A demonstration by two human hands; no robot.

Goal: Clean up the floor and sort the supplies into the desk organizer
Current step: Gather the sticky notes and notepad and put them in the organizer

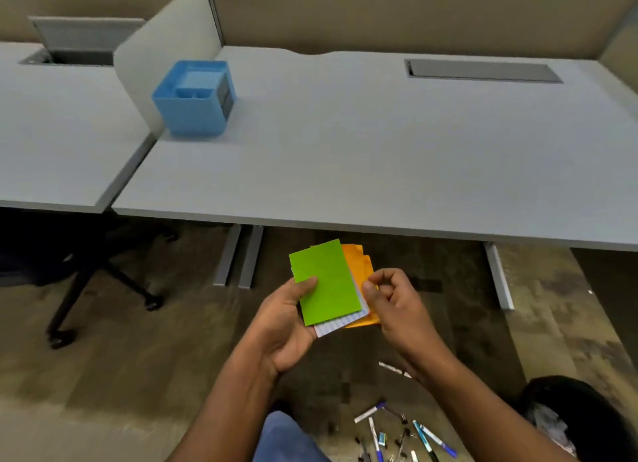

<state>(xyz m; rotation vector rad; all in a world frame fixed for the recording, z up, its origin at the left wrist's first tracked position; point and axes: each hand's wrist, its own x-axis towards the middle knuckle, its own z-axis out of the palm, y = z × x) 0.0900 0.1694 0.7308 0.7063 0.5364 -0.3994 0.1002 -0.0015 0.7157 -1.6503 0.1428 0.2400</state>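
Left hand [286, 318] has the stack of cards [328, 283] fanned across its palm, thumb clamped over the green top card at its nine o'clock edge, fingers curled underneath; that keeps the loose sheets from sliding apart. Under the green one a white lined card and some orange ones peek out toward four o'clock. Right hand [390, 299] sits at the stack's three o'clock, fingers curled narrow, thumb and forefinger touching the orange edges; looks to me like it's squaring the pile, though whether it truly grips a card I cannot tell. The blue desk organizer [193, 97] waits up on the desk [379, 157], around eleven o'clock from the hands, well apart, compartments open upward. Down at five o'clock, pens and binder clips [400, 434] lie scattered on the floor [138, 358], not yet gathered
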